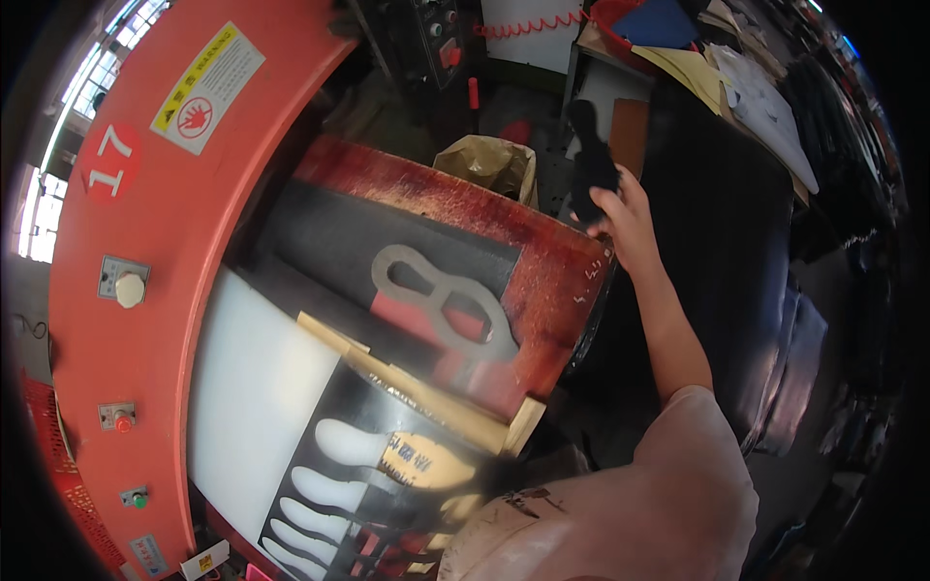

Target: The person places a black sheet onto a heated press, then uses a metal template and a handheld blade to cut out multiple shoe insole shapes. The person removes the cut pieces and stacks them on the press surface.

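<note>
My right hand (pixel 625 215) is stretched out past the right edge of the press bed and grips a stack of black sole-shaped cut pieces (pixel 589 160), held upright. My left hand is hidden behind my shoulder at the lower edge. On the red cutting bed (pixel 542 261) lies a grey metal cutting die (pixel 441 302) shaped like a shoe sole outline, resting on a black sheet (pixel 339 237). Closer to me, a black sheet (pixel 339 465) shows several sole-shaped cut-outs with white beneath.
The red press arm (pixel 145 242) with buttons and a warning label curves along the left. A white cutting board (pixel 247 387) lies under it. A brown paper bag (pixel 489 163) stands beyond the bed. Dark material sheets (pixel 717 242) and yellow and white pieces (pixel 736 77) are stacked at right.
</note>
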Action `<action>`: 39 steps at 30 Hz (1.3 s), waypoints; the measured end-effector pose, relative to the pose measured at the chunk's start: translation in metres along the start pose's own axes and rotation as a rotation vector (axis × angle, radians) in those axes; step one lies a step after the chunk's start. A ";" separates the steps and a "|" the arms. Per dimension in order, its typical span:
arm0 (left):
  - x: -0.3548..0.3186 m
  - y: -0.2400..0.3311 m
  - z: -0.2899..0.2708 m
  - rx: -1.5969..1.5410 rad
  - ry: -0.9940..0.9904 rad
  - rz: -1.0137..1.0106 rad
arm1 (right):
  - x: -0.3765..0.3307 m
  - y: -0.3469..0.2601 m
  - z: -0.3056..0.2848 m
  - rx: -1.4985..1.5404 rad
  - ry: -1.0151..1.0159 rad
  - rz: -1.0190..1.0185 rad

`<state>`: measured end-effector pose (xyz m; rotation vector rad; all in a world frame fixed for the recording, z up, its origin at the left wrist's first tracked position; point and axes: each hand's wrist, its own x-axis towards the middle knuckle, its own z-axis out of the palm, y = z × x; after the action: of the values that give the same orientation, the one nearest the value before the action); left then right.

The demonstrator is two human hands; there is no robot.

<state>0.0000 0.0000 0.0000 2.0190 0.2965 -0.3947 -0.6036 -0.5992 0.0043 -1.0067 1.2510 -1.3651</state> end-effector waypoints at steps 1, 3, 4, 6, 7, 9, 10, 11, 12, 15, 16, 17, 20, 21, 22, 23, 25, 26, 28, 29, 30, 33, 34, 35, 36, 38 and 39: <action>-0.013 0.009 0.002 0.019 0.002 -0.006 | 0.026 0.008 -0.007 -0.005 -0.063 0.046; -0.027 0.021 0.015 0.047 -0.010 0.001 | 0.077 0.029 -0.007 0.036 -0.165 0.173; -0.031 0.026 0.021 0.058 -0.013 0.016 | 0.098 0.042 -0.001 0.018 -0.201 0.241; -0.036 0.035 0.028 0.076 -0.027 0.031 | 0.127 0.067 0.016 -0.227 0.027 0.346; -0.037 0.036 0.031 0.081 -0.036 0.045 | 0.132 0.071 0.016 -0.348 0.082 0.379; -0.036 0.041 0.031 0.088 -0.054 0.071 | 0.113 0.074 0.013 -0.195 0.100 0.207; -0.034 0.042 0.030 0.080 -0.063 0.088 | 0.097 0.072 0.016 -0.153 0.154 0.192; -0.034 0.041 0.026 0.075 -0.072 0.104 | 0.072 0.066 0.016 -0.039 0.070 0.139; -0.031 0.039 0.021 0.073 -0.087 0.125 | 0.041 0.059 0.017 0.083 -0.057 0.108; -0.014 0.016 -0.001 0.085 0.033 0.166 | -0.070 0.033 0.049 0.311 -0.589 0.311; -0.012 0.009 -0.008 0.144 -0.003 0.233 | -0.111 0.026 0.068 0.237 -0.745 0.363; -0.008 0.004 -0.012 0.161 -0.018 0.243 | -0.149 0.021 0.090 0.281 -0.921 0.455; -0.005 0.000 -0.012 0.022 -0.215 0.542 | -0.253 0.009 0.150 0.278 -1.312 0.648; -0.003 -0.002 -0.013 -0.019 -0.257 0.562 | -0.280 0.008 0.170 0.230 -1.371 0.693; -0.001 -0.005 -0.013 -0.043 -0.272 0.611 | -0.306 0.007 0.187 0.311 -1.369 0.689; 0.001 -0.007 -0.013 -0.107 -0.306 0.635 | -0.330 0.007 0.202 0.331 -1.354 0.700; 0.001 -0.013 -0.017 -0.187 -0.360 0.739 | -0.371 0.008 0.230 0.464 -1.293 0.699; -0.001 -0.015 -0.019 -0.068 -0.304 0.853 | -0.389 0.010 0.243 0.516 -1.245 0.674; -0.009 -0.009 -0.023 0.212 -0.290 1.311 | -0.419 0.012 0.274 0.540 -1.125 0.613; -0.017 -0.005 -0.024 0.288 -0.303 1.597 | -0.429 0.009 0.287 0.502 -1.020 0.616; -0.026 -0.001 -0.026 0.240 -0.433 1.650 | -0.436 0.004 0.300 0.501 -0.995 0.613; -0.058 0.007 -0.032 0.360 -0.630 1.968 | -0.451 -0.024 0.325 0.584 -0.932 0.767; -0.068 0.008 -0.034 0.416 -0.609 2.117 | -0.462 -0.036 0.323 0.633 -0.928 0.717; -0.075 0.011 -0.037 0.454 -0.719 2.169 | -0.474 -0.048 0.316 0.657 -0.919 0.657; -0.079 0.015 -0.037 0.343 -0.930 2.080 | -0.485 -0.062 0.301 0.526 -0.884 0.461; -0.083 0.031 -0.028 0.041 -1.336 1.834 | -0.494 -0.085 0.273 0.321 -1.057 0.295; -0.084 0.043 -0.017 -0.189 -1.374 1.742 | -0.512 -0.091 0.253 0.325 -1.013 0.290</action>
<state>-0.0588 -0.0074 0.0760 0.8012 -1.9634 -0.4186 -0.2824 -0.1404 0.1476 -1.0196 0.3670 -0.6228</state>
